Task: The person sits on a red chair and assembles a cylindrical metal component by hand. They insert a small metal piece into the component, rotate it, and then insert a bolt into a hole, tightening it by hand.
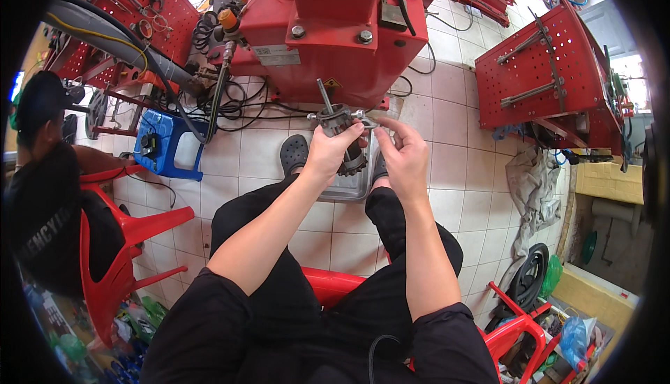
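A dark metal machine part point(353, 163), roughly cylindrical with a toothed lower end, is held up between my knees. My left hand point(328, 152) is closed around its side, thumb across the upper part. From its top a thin metal rod point(324, 96) sticks up, tilted to the left. Light metal lugs stand out at either side of the top. At the right lug my right hand point(406, 155) has thumb and index finger pinched together; what lies between those fingertips is too small to make out. Below the part, a grey tray point(342, 194) rests on the floor between my feet.
A large red machine base point(328, 70) stands just ahead, black cables point(244, 112) beside it. A blue stool point(167, 143) is at left, near a seated person point(49, 195) and a red chair point(125, 237). A red perforated panel point(544, 70) stands at right.
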A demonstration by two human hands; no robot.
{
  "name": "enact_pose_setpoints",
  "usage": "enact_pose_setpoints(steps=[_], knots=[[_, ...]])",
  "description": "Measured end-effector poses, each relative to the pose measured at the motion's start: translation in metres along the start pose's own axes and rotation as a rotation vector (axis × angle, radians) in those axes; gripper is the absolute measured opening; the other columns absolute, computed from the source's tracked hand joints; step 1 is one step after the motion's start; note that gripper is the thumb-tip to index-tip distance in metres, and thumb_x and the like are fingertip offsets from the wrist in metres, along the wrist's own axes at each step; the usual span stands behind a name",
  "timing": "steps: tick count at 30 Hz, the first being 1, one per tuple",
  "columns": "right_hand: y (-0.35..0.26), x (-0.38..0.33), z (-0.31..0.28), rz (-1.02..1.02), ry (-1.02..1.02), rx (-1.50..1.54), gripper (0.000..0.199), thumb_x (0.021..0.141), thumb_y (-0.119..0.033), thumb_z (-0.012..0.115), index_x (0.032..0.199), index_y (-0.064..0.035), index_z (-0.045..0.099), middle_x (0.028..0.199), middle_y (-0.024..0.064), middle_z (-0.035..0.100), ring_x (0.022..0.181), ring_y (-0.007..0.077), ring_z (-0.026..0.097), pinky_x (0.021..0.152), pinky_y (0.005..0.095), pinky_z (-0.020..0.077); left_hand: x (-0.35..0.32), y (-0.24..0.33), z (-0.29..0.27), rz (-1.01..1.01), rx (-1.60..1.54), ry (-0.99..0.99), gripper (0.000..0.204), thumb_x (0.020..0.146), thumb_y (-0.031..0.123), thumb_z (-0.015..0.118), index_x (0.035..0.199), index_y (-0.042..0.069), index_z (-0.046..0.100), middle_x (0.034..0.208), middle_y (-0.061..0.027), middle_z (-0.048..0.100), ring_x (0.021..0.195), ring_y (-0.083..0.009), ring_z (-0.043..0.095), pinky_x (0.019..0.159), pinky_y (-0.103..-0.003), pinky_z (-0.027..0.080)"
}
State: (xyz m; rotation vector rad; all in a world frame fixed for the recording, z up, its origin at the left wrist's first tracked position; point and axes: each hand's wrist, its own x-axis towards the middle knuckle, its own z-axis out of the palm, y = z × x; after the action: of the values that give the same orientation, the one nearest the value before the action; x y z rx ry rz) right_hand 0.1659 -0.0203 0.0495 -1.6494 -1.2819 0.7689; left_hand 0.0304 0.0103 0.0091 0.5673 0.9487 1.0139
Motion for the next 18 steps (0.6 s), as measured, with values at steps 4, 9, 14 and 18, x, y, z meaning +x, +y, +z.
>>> enact_pose_setpoints(steps=[4,9,14,18], knots=[[-0.0007,0.0001,-0.0013,-0.008,-0.015,-0.014,0.021,0.083,-0.011,0.064,0.099,0.002,0.066,0.072,0.0071,0.056,0.06,0.0128,0.044,0.058,0.0272,0.0396,0.0006,0.0005,-0.003,0.019,0.04,-0.023,0.02,0.082,0.014,0.07,0.098,0.005,0.059,0.084,-0.0064,0.065,0.072,-0.0159,0.063,0.065,-0.029,0.051],[0.0033,-0.0004,-0.0004,0.083,-0.031,0.198,0.016,0.085,-0.006,0.061,0.098,0.0028,0.066,0.07,0.0002,0.051,0.059,0.0056,0.039,0.054,0.0226,0.0349,0.0001,0.0037,-0.0014,0.02,0.037,-0.001,0.018,0.083,0.013,0.069,0.095,0.003,0.061,0.084,-0.0064,0.066,0.071,-0.0145,0.064,0.067,-0.029,0.052],[0.0006,-0.0004,0.0001,0.102,-0.066,0.257,0.015,0.085,-0.004,0.061,0.098,0.0019,0.065,0.062,-0.0069,0.037,0.056,0.0026,0.03,0.049,0.0216,0.0267,-0.0005,0.0056,-0.0018,0.026,0.033,-0.002,0.018,0.083,0.013,0.069,0.095,0.001,0.061,0.084,-0.006,0.066,0.072,-0.0139,0.064,0.068,-0.028,0.052],[-0.0006,-0.0001,0.0018,0.074,-0.055,0.246,0.014,0.084,-0.003,0.062,0.098,0.0008,0.064,0.06,-0.0083,0.031,0.055,0.0025,0.027,0.048,0.0219,0.0238,-0.0002,0.0035,-0.0018,0.034,0.031,-0.026,0.018,0.083,0.012,0.069,0.095,0.001,0.061,0.084,-0.0056,0.066,0.073,-0.0139,0.064,0.069,-0.028,0.052]])
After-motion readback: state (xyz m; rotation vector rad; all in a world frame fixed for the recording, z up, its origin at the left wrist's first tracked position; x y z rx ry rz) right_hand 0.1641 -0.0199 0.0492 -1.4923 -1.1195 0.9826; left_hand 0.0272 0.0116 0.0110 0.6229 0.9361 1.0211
